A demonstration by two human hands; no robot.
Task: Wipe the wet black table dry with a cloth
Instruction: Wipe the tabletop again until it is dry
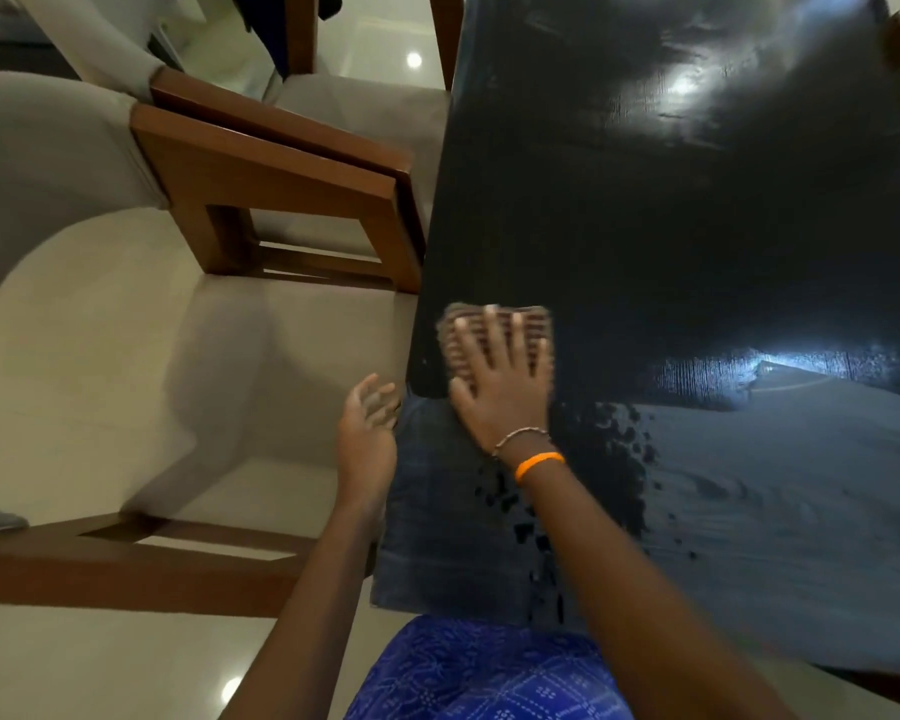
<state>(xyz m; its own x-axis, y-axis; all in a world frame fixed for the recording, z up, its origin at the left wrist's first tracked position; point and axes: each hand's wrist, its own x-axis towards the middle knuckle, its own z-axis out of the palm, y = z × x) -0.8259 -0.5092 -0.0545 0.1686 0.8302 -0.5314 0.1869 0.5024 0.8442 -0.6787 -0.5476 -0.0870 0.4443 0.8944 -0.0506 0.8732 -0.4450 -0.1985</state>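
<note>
Black table [671, 226] — long axis runs away from the viewer. Striped cloth [533, 324] lies flat under the spread right hand [500, 376]. Left hand [367, 423] — fingers loosely apart, empty, at the table's edge.

Right hand [500, 379] lies flat on the cloth [494, 330] on the black table [671, 226] — left hand [367, 433] at its edge.

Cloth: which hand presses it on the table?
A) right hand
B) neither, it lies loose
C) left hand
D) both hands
A: the right hand, with bands at the wrist, lies flat with spread fingers on the cloth on the table, while the left hand is open at the table's edge, off the cloth.
</note>
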